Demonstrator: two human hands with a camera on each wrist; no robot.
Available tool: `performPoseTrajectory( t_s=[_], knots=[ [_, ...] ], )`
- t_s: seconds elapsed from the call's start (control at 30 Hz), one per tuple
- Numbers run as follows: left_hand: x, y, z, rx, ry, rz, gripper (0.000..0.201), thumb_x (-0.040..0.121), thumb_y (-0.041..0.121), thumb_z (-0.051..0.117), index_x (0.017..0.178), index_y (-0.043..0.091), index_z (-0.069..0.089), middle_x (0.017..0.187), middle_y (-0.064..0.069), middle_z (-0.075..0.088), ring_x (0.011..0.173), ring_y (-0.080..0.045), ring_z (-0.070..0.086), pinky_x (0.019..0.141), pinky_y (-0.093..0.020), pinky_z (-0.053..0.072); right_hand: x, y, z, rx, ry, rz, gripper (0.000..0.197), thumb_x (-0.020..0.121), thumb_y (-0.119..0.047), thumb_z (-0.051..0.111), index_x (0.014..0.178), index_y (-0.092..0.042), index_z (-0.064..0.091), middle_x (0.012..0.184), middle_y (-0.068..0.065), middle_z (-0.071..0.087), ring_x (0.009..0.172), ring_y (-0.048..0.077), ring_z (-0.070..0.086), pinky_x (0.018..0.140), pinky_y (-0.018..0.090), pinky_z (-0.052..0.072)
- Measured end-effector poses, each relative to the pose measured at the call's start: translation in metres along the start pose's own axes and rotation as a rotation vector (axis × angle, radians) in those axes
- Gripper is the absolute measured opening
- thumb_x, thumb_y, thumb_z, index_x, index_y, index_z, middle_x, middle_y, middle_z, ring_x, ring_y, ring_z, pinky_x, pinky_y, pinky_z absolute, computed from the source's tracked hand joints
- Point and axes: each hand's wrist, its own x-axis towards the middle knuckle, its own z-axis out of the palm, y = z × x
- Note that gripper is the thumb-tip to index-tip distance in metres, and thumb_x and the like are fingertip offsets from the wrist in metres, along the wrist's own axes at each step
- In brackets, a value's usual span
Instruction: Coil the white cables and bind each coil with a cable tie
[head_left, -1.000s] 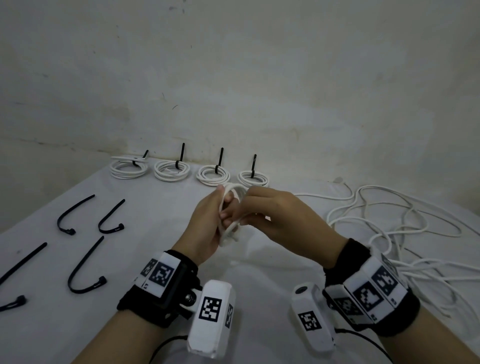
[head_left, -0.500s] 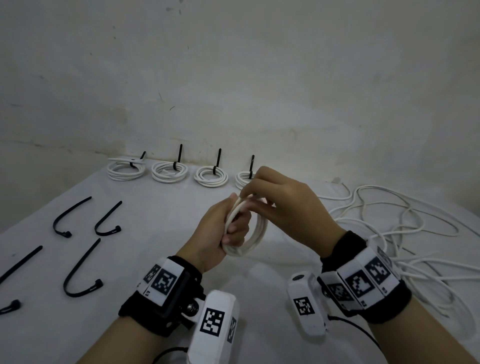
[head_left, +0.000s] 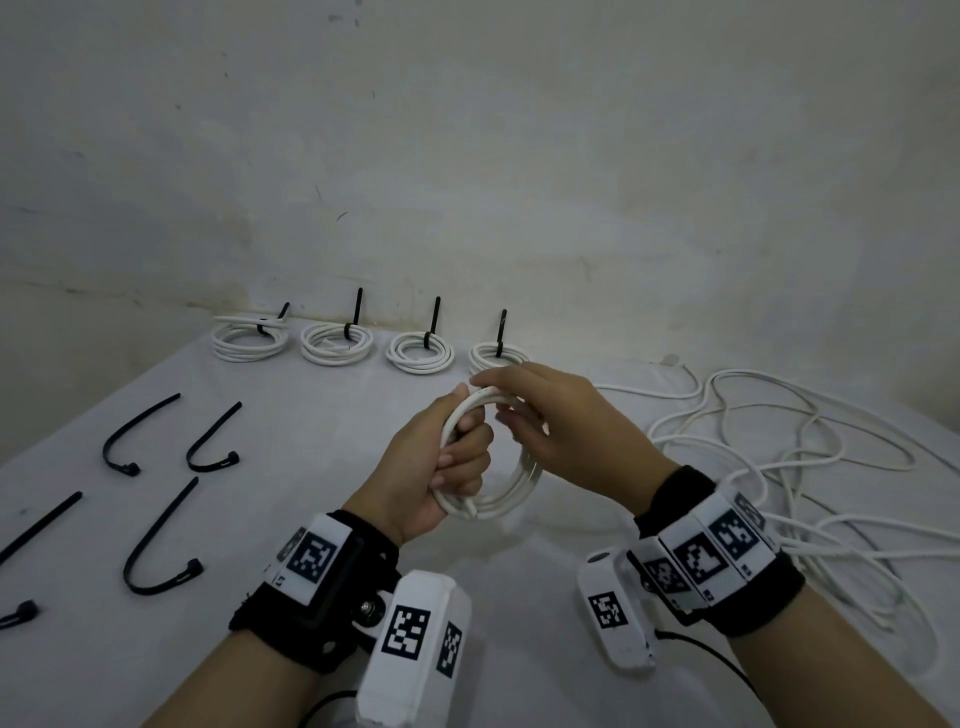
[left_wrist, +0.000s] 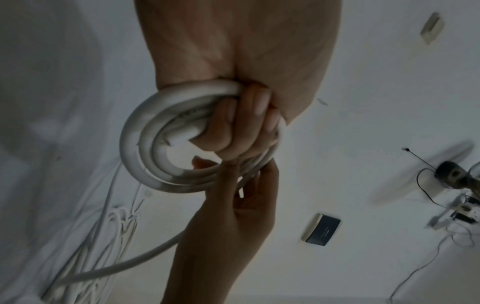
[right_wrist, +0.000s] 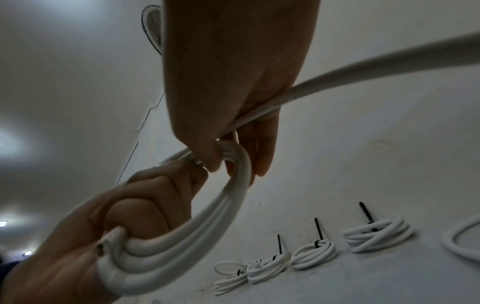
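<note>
**Here, two hands wind a white cable into a coil above a table**

Here, the person's left hand (head_left: 434, 467) is raised above a white-covered table (head_left: 322, 426), its fingers (left_wrist: 244, 123) clenched around one side of a partly wound white cable coil (head_left: 511, 483). The loops pass through the fist, and a cut cable end pokes out beside the lowest curled finger in the right wrist view.

The right hand (head_left: 566, 421) sits just beyond the left, its thumb and fingertips (right_wrist: 259, 156) pinching the top of the same coil where a fresh strand joins it. From between those fingers the unwound length of cable (right_wrist: 363, 70) runs back across the palm, towards the wrist, and away to the right.

Past the right wrist, a loose tangle of white cable (head_left: 810, 467) sprawls over the table. The left wrist view shows the strand dropping from the hands towards this pile.

Beyond the fingertips of both hands, at the foot of the wall, four finished coils (head_left: 337, 345) lie in a row. Each is bound with a black cable tie (head_left: 357, 312) whose tail sticks upward. The rightmost coil lies partly behind the right hand's knuckles.

Well to the left of the left hand, spare black cable ties (head_left: 156, 540) lie curved and scattered on the table, none touching the hands.

Both wrists carry black bands (head_left: 332, 587) with white marker blocks.
</note>
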Motion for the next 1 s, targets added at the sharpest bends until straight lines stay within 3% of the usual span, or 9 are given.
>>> performPoseTrajectory(
  t_s=[0.07, 0.17, 0.33, 0.4, 0.5, 0.67, 0.77, 0.9, 1.0],
  knots=[
    [0.001, 0.000, 0.000, 0.013, 0.033, -0.013, 0.051, 0.095, 0.048, 0.031, 0.055, 0.016, 0.041, 0.037, 0.006, 0.024, 0.027, -0.002, 0.019, 0.034, -0.016, 0.015, 0.000, 0.002, 0.001, -0.021, -0.029, 0.004, 0.030, 0.091, -0.005, 0.052, 0.120, -0.008, 0.059, 0.098, 0.008, 0.063, 0.076, 0.014, 0.055, 0.072, 0.035, 0.049],
    [0.000, 0.002, 0.004, 0.137, 0.049, 0.006, 0.052, 0.079, 0.062, 0.035, 0.066, 0.013, 0.046, 0.043, 0.006, 0.026, 0.032, -0.004, 0.026, 0.036, -0.016, 0.026, -0.002, 0.004, 0.000, -0.056, -0.041, 0.026, 0.028, 0.090, 0.002, 0.049, 0.116, -0.005, 0.059, 0.097, 0.010, 0.065, 0.085, 0.024, 0.062, 0.076, 0.040, 0.051],
    [-0.001, 0.004, 0.002, 0.455, 0.149, 0.178, 0.034, 0.078, 0.031, 0.060, 0.097, 0.002, 0.064, 0.059, -0.001, 0.044, 0.045, -0.009, 0.048, 0.051, -0.022, 0.050, 0.000, 0.007, -0.007, -0.091, -0.040, 0.050, 0.024, 0.087, 0.007, 0.051, 0.103, -0.005, 0.062, 0.079, -0.002, 0.059, 0.070, 0.015, 0.055, 0.066, 0.022, 0.044],
    [-0.001, 0.004, 0.001, 0.517, 0.167, 0.216, 0.022, 0.087, 0.019, 0.059, 0.098, 0.000, 0.065, 0.058, 0.000, 0.048, 0.045, -0.010, 0.048, 0.052, -0.024, 0.051, 0.001, 0.005, -0.009, -0.093, -0.050, 0.056, 0.021, 0.088, 0.006, 0.051, 0.101, -0.006, 0.062, 0.076, -0.008, 0.054, 0.065, 0.008, 0.049, 0.063, 0.010, 0.036],
    [-0.002, 0.005, 0.000, 0.607, 0.172, 0.221, 0.021, 0.095, 0.018, 0.051, 0.093, 0.002, 0.064, 0.054, 0.002, 0.047, 0.044, -0.011, 0.049, 0.052, -0.026, 0.051, 0.002, 0.003, -0.013, -0.099, -0.103, 0.078, 0.015, 0.091, 0.001, 0.050, 0.100, -0.007, 0.061, 0.078, -0.008, 0.055, 0.061, -0.002, 0.046, 0.061, 0.007, 0.037],
    [-0.004, 0.000, 0.003, 0.584, 0.098, 0.130, 0.027, 0.100, 0.024, 0.039, 0.084, 0.005, 0.050, 0.052, 0.004, 0.037, 0.043, -0.010, 0.042, 0.049, -0.024, 0.047, 0.000, 0.001, -0.016, -0.123, -0.174, 0.106, 0.010, 0.093, -0.003, 0.048, 0.098, -0.007, 0.056, 0.081, 0.003, 0.063, 0.069, 0.016, 0.054, 0.064, 0.027, 0.044],
    [-0.004, -0.001, 0.004, 0.591, 0.086, 0.093, 0.026, 0.099, 0.025, 0.042, 0.088, 0.004, 0.051, 0.057, 0.000, 0.041, 0.044, -0.011, 0.045, 0.050, -0.026, 0.049, -0.002, 0.001, -0.017, -0.117, -0.170, 0.107, 0.009, 0.096, -0.012, 0.049, 0.097, -0.007, 0.056, 0.076, 0.006, 0.062, 0.067, 0.022, 0.054, 0.062, 0.035, 0.043],
    [-0.002, 0.002, 0.000, 0.771, 0.168, 0.259, 0.012, 0.092, 0.017, 0.057, 0.100, 0.011, 0.064, 0.076, -0.003, 0.062, 0.053, -0.017, 0.063, 0.052, -0.031, 0.055, -0.001, 0.003, -0.016, -0.137, -0.157, 0.104, 0.014, 0.098, -0.021, 0.050, 0.094, -0.008, 0.056, 0.071, -0.004, 0.052, 0.063, 0.016, 0.045, 0.058, 0.027, 0.033],
    [-0.003, 0.003, -0.003, 0.822, 0.206, 0.365, 0.011, 0.092, 0.016, 0.059, 0.094, 0.015, 0.069, 0.075, -0.003, 0.067, 0.056, -0.020, 0.067, 0.053, -0.031, 0.056, -0.001, 0.002, -0.014, -0.103, -0.146, 0.116, 0.014, 0.097, -0.021, 0.052, 0.097, -0.008, 0.057, 0.071, -0.010, 0.046, 0.063, 0.009, 0.043, 0.057, 0.018, 0.032]
  ],
)
